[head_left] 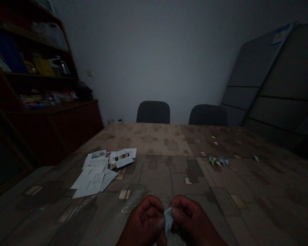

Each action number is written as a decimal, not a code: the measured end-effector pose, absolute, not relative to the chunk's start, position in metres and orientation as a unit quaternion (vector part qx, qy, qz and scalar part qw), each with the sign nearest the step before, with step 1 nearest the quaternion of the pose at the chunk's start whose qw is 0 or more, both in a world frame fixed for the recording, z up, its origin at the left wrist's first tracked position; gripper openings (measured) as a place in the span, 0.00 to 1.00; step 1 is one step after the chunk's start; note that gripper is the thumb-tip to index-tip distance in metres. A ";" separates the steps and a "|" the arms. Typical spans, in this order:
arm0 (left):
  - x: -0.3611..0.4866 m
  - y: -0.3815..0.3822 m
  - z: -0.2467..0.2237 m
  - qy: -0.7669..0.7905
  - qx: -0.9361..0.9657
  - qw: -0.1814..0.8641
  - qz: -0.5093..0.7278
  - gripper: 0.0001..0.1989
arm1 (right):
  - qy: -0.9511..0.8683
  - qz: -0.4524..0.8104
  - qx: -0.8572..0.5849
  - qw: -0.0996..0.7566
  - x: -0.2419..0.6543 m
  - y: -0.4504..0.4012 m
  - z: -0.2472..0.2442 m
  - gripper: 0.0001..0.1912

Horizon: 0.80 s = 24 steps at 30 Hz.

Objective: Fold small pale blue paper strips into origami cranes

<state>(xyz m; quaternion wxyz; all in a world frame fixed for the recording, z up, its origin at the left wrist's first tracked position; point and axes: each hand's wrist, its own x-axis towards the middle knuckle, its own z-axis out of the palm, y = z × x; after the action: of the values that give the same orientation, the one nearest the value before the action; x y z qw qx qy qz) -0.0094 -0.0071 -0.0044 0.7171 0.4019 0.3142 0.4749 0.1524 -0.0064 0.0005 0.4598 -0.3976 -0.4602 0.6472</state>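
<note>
A small folded piece of pale paper [168,220] is held upright between my two hands, close to the table's near edge. My left hand [147,220] pinches its left side with thumb and fingers. On the other side, my right hand [188,217] grips the paper's upper right edge between thumb and curled forefinger. The fingers cover part of the paper, and its exact folded shape is too dim to make out.
Printed paper sheets [91,179] lie in a loose pile at the left of the patterned table [156,177]. Several small folded paper pieces [218,160] stand at the right, with another folded piece [255,157] farther right. Two dark chairs [153,112] stand behind the table.
</note>
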 end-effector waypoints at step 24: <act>-0.016 -0.001 -0.002 0.401 0.417 0.649 0.494 0.25 | -0.619 0.407 -0.466 0.483 0.151 -0.013 0.014 0.11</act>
<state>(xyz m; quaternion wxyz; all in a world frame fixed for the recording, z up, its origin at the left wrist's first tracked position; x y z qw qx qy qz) -0.0157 -0.0005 -0.0016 0.6487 0.4174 0.4012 0.4939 0.1515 -0.0128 0.0144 0.4829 -0.4662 -0.6193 0.4073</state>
